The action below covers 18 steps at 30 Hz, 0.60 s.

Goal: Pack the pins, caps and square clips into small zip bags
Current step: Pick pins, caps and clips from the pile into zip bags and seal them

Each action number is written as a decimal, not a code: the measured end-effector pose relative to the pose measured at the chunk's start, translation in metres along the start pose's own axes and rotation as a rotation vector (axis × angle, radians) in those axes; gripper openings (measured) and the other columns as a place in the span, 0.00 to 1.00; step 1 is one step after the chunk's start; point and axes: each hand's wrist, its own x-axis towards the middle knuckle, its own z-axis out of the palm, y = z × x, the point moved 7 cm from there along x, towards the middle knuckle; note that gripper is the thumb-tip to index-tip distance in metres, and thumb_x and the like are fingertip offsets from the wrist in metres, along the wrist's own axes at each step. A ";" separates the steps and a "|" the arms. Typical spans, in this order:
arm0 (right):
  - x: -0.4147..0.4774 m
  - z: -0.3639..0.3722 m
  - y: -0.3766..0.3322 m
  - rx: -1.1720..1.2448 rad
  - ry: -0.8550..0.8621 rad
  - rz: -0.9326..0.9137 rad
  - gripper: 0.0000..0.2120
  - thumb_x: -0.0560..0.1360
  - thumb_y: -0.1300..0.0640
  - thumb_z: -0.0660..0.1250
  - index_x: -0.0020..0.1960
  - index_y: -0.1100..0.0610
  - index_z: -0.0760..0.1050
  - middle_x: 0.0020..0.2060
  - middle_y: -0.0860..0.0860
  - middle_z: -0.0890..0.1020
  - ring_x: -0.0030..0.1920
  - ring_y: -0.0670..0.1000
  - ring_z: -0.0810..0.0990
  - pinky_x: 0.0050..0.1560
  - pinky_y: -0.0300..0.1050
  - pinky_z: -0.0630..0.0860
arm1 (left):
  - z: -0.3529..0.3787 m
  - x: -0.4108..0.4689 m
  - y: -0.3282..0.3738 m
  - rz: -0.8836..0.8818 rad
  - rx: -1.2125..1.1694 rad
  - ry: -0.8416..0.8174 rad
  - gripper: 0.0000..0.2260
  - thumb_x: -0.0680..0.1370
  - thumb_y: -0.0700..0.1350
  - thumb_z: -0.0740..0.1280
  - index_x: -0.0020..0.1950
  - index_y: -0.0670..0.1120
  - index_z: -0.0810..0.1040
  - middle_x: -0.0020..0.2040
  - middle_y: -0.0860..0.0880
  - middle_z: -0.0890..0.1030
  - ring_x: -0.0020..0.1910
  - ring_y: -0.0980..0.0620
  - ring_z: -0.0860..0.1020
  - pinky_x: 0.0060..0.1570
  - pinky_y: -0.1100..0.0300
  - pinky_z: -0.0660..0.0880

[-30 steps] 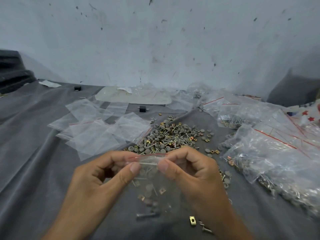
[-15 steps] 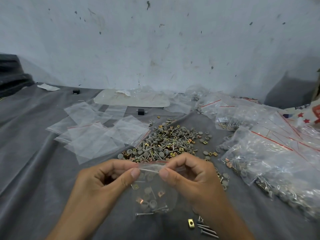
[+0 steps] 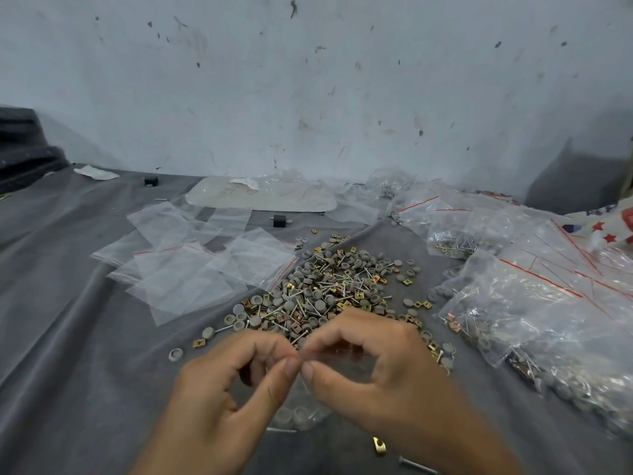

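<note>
Hands up close, both working one item. Left hand [image 3: 233, 389] and right hand [image 3: 387, 382] each pinch the top edge of one small zip bag [image 3: 298, 414] between thumb and forefinger, the fingertips nearly meeting; the other fingers are curled loosely. The bag hangs below the pinch, just above the desk [image 3: 68, 337]. A few grey caps show through its lower part; exact count unreadable.

Loose pile [image 3: 329, 289] of pins, grey caps and gold square clips lies just beyond the hands, mid-desk. Far too many to count, and the three kinds are mixed.

Strays:
- one cap [image 3: 175, 354] lying alone, left of the left hand
- one gold clip [image 3: 378, 445] under the right wrist
- one pin [image 3: 416, 467] just beside that clip, at the frame's bottom edge

Empty zip bags [image 3: 185, 269] lie left of the pile, overlapping, with red seal lines; roughly six, layers hard to separate. Filled bags [image 3: 513, 303] are heaped on the right, many, not countable.

Two small black blocks: one [image 3: 279, 221] behind the pile, one [image 3: 150, 181] farther back left. One flat clear sheet [image 3: 260, 197] lies near the wall [image 3: 308, 97]. Grey cloth covers the desk.
</note>
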 end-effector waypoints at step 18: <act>-0.007 -0.032 -0.009 -0.197 0.165 -0.052 0.03 0.67 0.56 0.72 0.35 0.52 0.80 0.33 0.42 0.80 0.37 0.46 0.79 0.37 0.32 0.71 | -0.018 0.000 0.001 0.024 0.033 0.072 0.09 0.72 0.59 0.70 0.47 0.58 0.83 0.31 0.55 0.75 0.32 0.63 0.72 0.38 0.72 0.70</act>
